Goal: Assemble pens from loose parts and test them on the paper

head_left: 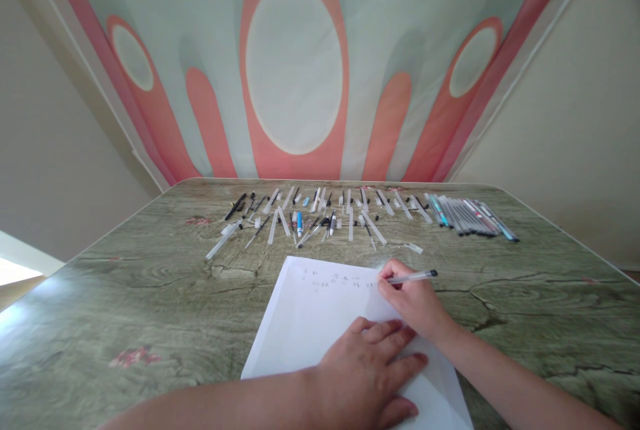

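Observation:
A white sheet of paper [310, 323] lies on the green wood-grain table [125, 297] in front of me. My right hand [413, 300] grips a clear pen [415, 277] with its tip on the upper right part of the sheet, beside a few small scribbles [330, 280]. My left hand [370, 373] lies flat on the lower part of the paper, fingers spread, pressing it down.
Many loose pen parts [310, 217], clear barrels, caps and refills, lie scattered across the far side of the table. A neat row of assembled pens [470, 217] sits at the far right. A pink-and-grey patterned cloth [295, 63] hangs behind the table.

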{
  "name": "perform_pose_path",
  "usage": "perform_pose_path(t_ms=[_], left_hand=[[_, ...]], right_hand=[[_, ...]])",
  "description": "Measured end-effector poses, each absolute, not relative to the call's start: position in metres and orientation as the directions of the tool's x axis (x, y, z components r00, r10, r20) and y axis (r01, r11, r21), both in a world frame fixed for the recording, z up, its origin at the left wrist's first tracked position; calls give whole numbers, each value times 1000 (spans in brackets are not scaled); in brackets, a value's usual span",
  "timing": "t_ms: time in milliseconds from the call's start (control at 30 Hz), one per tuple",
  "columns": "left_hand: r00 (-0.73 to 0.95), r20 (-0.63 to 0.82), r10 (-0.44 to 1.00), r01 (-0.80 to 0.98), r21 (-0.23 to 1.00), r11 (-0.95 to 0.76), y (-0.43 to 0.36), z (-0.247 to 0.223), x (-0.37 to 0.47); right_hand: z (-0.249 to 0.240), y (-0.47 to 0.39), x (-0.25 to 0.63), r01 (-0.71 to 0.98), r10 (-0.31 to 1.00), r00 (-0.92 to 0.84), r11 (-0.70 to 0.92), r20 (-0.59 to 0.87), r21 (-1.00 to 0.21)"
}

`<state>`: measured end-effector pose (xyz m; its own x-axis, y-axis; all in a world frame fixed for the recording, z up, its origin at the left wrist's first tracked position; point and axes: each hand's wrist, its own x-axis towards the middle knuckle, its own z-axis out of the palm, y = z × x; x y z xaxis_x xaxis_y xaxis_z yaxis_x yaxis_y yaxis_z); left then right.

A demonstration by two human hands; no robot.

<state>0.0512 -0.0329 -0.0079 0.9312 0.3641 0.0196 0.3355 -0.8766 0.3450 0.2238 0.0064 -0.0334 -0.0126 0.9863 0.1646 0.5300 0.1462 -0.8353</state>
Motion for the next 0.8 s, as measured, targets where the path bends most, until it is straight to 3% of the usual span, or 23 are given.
perform_pose_path(t_ms=[333,567,667,733,800], left_hand=[[932,10,361,336,347,-876,-32,-10,51],[910,-41,412,396,374,-838,-26,-2,40],[849,-16,528,454,533,-714,-16,6,34],[734,-6,679,474,720,-507,-6,7,33],[639,-74,766,365,906,-217,4,5,34]], right_hand=[[-30,9,229,496,980,-9,177,199,-850],[-28,15,268,684,933,90,197,350,-702],[-28,12,268,717,922,17,258,387,-647],[-27,7,259,731,903,-70,335,424,-594],[-26,1,246,732,866,-193,441,461,-520]])
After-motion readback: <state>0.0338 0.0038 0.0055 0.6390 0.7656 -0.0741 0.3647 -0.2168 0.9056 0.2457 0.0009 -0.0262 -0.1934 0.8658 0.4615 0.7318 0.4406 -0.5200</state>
